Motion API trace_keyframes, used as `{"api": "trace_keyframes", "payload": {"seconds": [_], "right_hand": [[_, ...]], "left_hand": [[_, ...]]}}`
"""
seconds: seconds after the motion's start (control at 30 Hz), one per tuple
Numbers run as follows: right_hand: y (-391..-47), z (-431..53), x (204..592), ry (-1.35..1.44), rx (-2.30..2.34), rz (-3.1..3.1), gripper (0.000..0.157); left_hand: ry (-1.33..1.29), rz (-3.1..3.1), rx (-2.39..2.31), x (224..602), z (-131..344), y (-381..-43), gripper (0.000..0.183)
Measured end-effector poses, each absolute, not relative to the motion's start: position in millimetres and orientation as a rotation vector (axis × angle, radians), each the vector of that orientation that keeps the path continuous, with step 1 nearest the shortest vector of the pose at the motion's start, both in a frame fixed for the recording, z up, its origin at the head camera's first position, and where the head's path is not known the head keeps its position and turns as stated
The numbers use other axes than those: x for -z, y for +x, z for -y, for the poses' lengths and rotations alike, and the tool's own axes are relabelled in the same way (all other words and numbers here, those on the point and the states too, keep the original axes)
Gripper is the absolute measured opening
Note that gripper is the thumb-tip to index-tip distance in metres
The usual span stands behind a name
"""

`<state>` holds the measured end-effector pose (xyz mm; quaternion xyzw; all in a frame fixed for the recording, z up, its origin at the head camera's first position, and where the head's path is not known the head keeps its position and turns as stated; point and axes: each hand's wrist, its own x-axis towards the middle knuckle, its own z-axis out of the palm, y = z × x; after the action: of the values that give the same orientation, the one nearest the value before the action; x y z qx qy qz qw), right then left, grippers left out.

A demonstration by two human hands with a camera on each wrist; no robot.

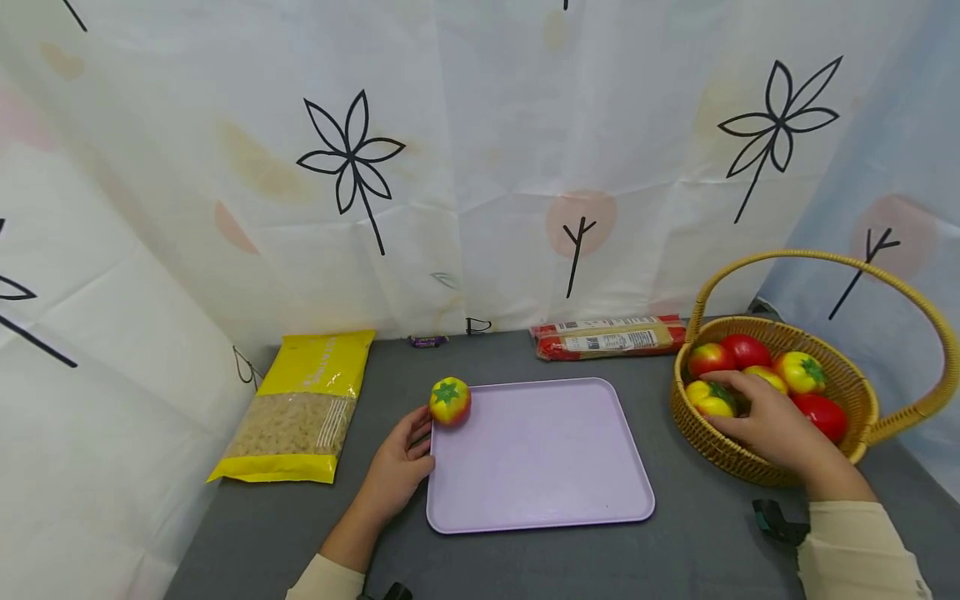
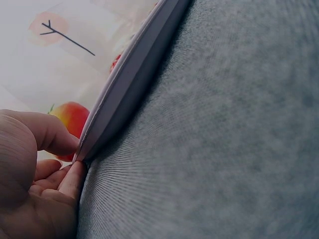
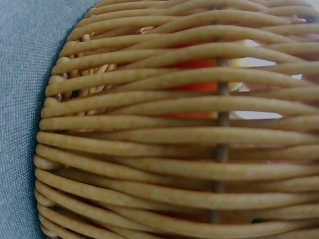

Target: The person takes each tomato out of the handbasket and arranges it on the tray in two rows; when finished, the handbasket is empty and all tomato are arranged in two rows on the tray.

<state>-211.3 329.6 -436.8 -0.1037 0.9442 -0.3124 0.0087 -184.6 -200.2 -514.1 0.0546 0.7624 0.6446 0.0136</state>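
Observation:
Thumb and fingers of my left hand (image 1: 400,467) pinch the left edge of a pale lilac tray (image 1: 540,458); in the left wrist view the thumb (image 2: 55,137) lies at its rim. Just above that hand, a yellow-and-red fruit with a green star-shaped top (image 1: 450,402) sits at the tray's upper left corner. My right hand (image 1: 776,421) reaches into a wicker basket (image 1: 701,437), its thumb and fingers around a yellow fruit with a green top (image 1: 708,398). Woven basket wall (image 3: 164,134) fills the right wrist view and hides this hand there.
Several red and yellow fruits (image 1: 802,372) lie in the basket, under its tall arched handle (image 1: 825,257). A yellow bag of pasta (image 1: 300,408) lies at the left. Red-ended long packets (image 1: 607,337) and a small purple wrapped piece (image 1: 427,342) lie along the back by the curtain.

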Motion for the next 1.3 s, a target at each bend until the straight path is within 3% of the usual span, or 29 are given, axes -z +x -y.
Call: {"api": "trace_keyframes", "payload": {"seconds": [0.5,0.93,1.3], "right_hand": [[-206,-327,425,-0.161,1.226,-2.856,0.086],[-202,-321,419,-0.163,1.307,-2.863,0.081],[-196,-303,417,-0.361,1.513,-2.846,0.073]], "left_hand": [[0.158,-2.376,-2.001,511,201,-184,0.079],[0.170,-2.370,-2.004,513,202,-184,0.079],[0.152,-2.384,-1.983,515,201,-184,0.079]]}}
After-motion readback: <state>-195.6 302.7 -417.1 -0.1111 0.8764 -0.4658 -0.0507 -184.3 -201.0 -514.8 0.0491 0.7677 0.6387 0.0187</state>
